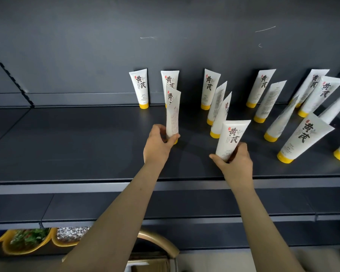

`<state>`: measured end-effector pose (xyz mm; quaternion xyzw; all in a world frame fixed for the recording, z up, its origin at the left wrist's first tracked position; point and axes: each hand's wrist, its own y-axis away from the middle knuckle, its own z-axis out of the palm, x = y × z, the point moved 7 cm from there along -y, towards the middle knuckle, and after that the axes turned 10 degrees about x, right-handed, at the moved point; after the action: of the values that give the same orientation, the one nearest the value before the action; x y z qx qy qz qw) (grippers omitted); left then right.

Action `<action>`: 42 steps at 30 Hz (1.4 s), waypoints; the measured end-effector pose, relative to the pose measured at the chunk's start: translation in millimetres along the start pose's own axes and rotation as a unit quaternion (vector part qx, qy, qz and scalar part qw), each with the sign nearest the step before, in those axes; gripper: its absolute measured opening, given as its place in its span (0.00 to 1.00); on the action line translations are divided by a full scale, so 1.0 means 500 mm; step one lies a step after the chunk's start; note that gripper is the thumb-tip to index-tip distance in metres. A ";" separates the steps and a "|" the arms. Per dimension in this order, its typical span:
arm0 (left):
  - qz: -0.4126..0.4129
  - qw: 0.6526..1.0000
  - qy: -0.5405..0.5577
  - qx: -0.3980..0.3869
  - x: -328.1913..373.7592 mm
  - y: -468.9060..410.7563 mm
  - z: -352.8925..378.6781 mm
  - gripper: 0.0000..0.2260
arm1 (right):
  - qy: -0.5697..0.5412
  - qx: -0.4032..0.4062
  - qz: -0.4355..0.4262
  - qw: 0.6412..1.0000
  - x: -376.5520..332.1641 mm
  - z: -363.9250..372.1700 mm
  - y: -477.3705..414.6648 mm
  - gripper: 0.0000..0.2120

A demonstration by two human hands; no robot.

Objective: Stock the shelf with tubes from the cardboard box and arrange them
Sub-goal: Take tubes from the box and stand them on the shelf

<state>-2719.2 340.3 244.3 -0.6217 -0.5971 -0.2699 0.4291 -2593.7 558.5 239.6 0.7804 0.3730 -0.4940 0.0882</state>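
Note:
Several white tubes with yellow caps stand cap-down on the dark shelf [77, 146]. My left hand [158, 145] grips one tube [172, 112] near its cap, upright, with its printed back facing me. My right hand [235, 160] holds another tube [233, 137] by its lower end, label facing me, slightly tilted right. A row of tubes [140, 87] lines the back wall; others [222, 114] stand in front, several leaning. Part of the cardboard box [151, 265] shows at the bottom edge.
The shelf's left half holds nothing. More tubes [302, 138] crowd the right side up to the frame edge. A lower shelf lip [106, 220] runs below my arms. Yellow bowls of goods [28, 240] sit at the lower left.

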 end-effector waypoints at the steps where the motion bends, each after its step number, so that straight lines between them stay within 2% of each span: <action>1: -0.006 1.000 0.001 -0.002 -0.002 0.001 0.000 0.18 | 0.003 0.001 0.006 1.000 0.000 -0.001 0.002 0.29; 5: -0.029 0.998 0.046 -0.022 -0.009 0.019 -0.023 0.21 | 0.009 0.003 0.025 1.000 -0.003 -0.017 0.026 0.31; 9: -0.030 0.998 0.019 -0.061 -0.025 0.061 -0.076 0.22 | 0.038 0.005 0.019 0.999 -0.009 -0.052 0.078 0.28; 12: -0.001 0.994 -0.007 -0.113 -0.028 0.108 -0.125 0.20 | 0.068 -0.045 -0.010 0.997 -0.036 -0.061 0.125 0.25; 16: 0.079 0.979 -0.075 -0.174 -0.028 0.171 -0.204 0.17 | 0.095 -0.157 -0.070 0.980 -0.113 -0.055 0.205 0.24; 20: 0.117 0.953 -0.142 -0.242 -0.054 0.234 -0.278 0.16 | 0.180 -0.312 -0.107 0.927 -0.180 -0.027 0.308 0.28; 25: 0.128 0.899 -0.273 -0.318 -0.117 0.314 -0.356 0.26 | 0.318 -0.450 -0.124 0.825 -0.211 0.021 0.433 0.36; 30: 0.104 0.883 -0.317 -0.330 -0.171 0.360 -0.421 0.29 | 0.372 -0.497 -0.151 0.769 -0.207 0.071 0.512 0.38; 34: 0.077 0.877 -0.344 -0.327 -0.218 0.401 -0.446 0.29 | 0.381 -0.521 -0.178 0.743 -0.184 0.101 0.559 0.38; 37: 0.066 0.876 -0.358 -0.318 -0.261 0.446 -0.447 0.28 | 0.367 -0.535 -0.190 0.737 -0.154 0.121 0.587 0.37; 39: 0.043 0.867 -0.368 -0.333 -0.307 0.488 -0.439 0.27 | 0.352 -0.558 -0.197 0.725 -0.120 0.136 0.607 0.34; 42: -0.009 0.845 -0.379 -0.378 -0.395 0.561 -0.419 0.29 | 0.346 -0.598 -0.201 0.695 -0.050 0.163 0.644 0.37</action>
<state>-2436.8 82.8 119.6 -0.7842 -0.5706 -0.2219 -0.1014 -2441.6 277.6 145.6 0.5856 0.7415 0.1324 0.2997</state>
